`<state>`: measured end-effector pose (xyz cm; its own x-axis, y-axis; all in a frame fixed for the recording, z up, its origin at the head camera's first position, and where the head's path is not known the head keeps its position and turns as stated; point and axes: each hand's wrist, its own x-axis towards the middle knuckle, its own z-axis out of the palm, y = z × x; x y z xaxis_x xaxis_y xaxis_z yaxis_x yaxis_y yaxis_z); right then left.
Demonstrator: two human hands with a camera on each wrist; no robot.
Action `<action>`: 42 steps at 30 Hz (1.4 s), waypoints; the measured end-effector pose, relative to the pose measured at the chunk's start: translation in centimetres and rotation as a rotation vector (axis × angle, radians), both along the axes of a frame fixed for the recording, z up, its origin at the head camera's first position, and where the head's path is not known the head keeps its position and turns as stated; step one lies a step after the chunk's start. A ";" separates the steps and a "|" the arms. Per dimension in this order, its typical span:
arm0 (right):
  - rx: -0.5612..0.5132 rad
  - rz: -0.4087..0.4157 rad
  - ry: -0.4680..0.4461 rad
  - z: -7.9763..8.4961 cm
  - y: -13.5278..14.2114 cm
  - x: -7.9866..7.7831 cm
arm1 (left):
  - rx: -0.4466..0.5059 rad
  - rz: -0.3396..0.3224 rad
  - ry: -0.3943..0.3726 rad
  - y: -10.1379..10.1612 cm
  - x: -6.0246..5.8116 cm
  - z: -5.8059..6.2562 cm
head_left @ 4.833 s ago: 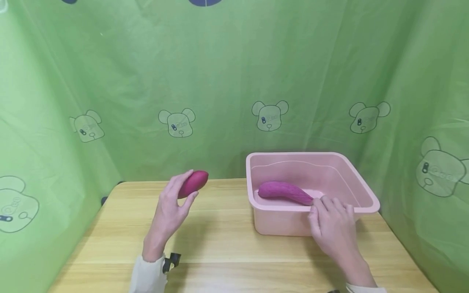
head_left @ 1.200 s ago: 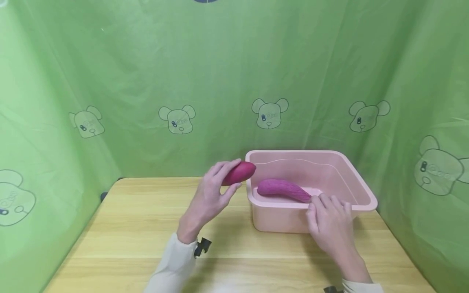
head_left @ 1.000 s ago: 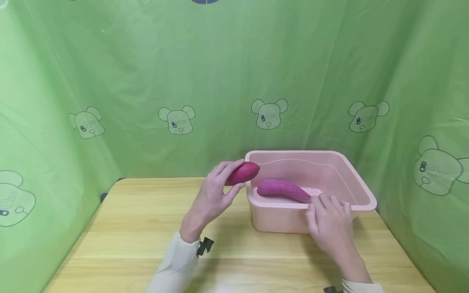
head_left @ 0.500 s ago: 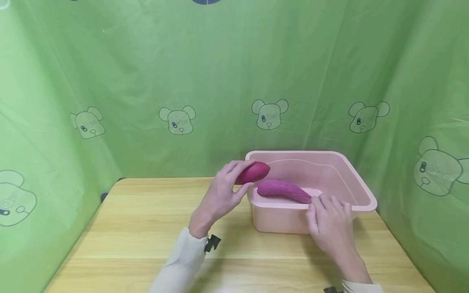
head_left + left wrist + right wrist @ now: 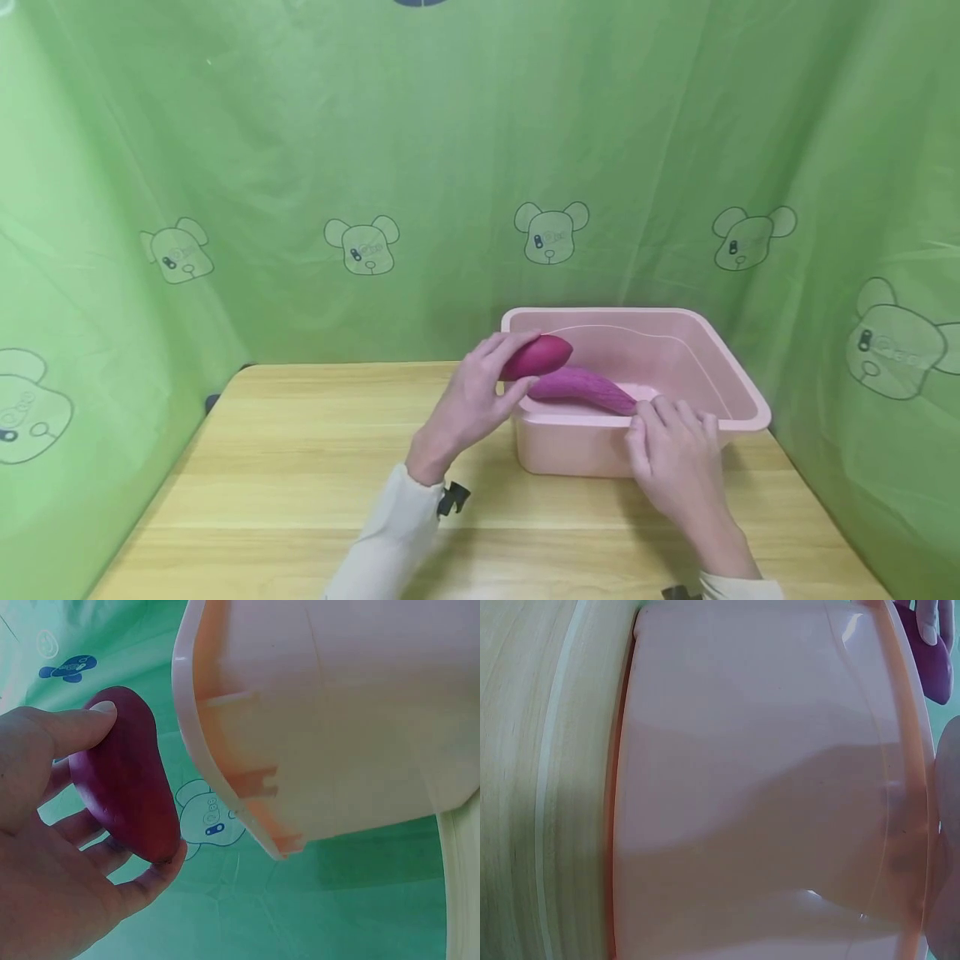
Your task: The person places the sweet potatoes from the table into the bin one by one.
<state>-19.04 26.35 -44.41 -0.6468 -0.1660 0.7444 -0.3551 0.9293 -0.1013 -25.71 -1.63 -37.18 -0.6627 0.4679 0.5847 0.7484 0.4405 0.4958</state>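
My left hand (image 5: pixel 480 392) holds a dark red, mango-shaped fruit (image 5: pixel 538 356) between thumb and fingers. In the head view the fruit overlaps the left side of a pink plastic tub (image 5: pixel 577 450). The left wrist view has the fruit (image 5: pixel 129 772) up beside the tub's rim (image 5: pixel 191 727), thumb on one side and fingers behind. With fingers curled over the front rim, my right hand (image 5: pixel 678 458) grips the tub. Inside lies a long, ridged purple vegetable (image 5: pixel 585 390); its narrow end reaches the right fingers, and the fruit and left thumb partly cover its thick end.
The tub stands on the right of a light wooden table (image 5: pixel 300 450). A green curtain (image 5: pixel 435 150) printed with bear heads encloses the back and sides. Black clips are on both wrists, the left clip (image 5: pixel 453 498) plainly visible.
My left hand has carried the fruit rightward from over the table to over the tub's left rim. The right hand keeps its place on the tub, and the purple vegetable has not moved.
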 end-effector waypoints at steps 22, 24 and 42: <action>0.005 -0.008 -0.018 0.2 -0.1 0.0 | -0.064 -0.034 0.006 2.5 -0.5 0.3; 0.007 -0.008 -0.020 0.2 -0.1 0.0 | -0.075 -0.029 0.010 2.8 -0.5 0.3; 0.004 -0.006 -0.013 0.1 0.0 0.0 | -0.154 -0.066 0.024 4.3 -1.1 0.8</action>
